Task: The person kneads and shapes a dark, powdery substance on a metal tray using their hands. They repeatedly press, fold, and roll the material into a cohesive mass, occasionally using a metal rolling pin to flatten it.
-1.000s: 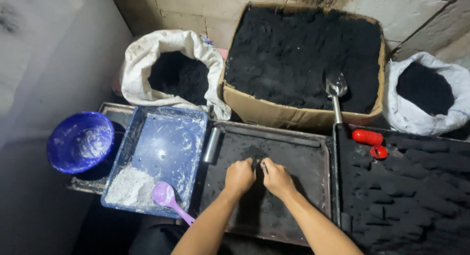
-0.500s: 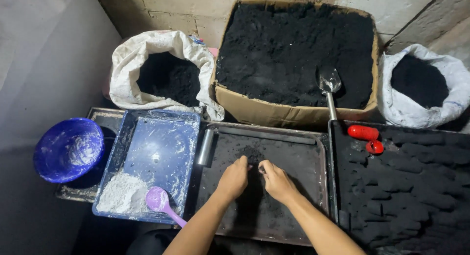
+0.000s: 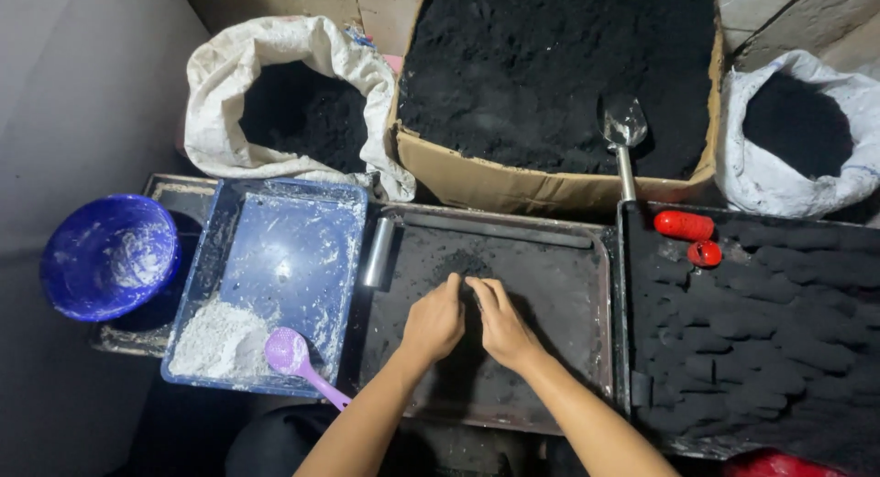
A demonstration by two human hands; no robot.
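Drawn slightly closer together than half a second ago, with the view tipped a little lower, left hand and right hand meeting over the middle of the dark metal tray at lower centre. Fingers curled inward and together, tips touching black powder heaped just above them, as though gathering and pressing it; whether any lump is clamped inside, cannot tell. Loose dark dust spread thin across the tray floor, kept in by the raised rim. Just left, a short metal tube lying along the tray's edge, within easy reach. Further left, a blue tray holding white powder in its near corner with a purple scoop resting beside it, and a blue bowl at the far left. To the right, a black tray packed with rows of dark shaped lumps, two red pieces at its top. Beyond, along the upper frame, a white sack, a cardboard box full of black powder with a metal trowel stuck in it, and another white sack.
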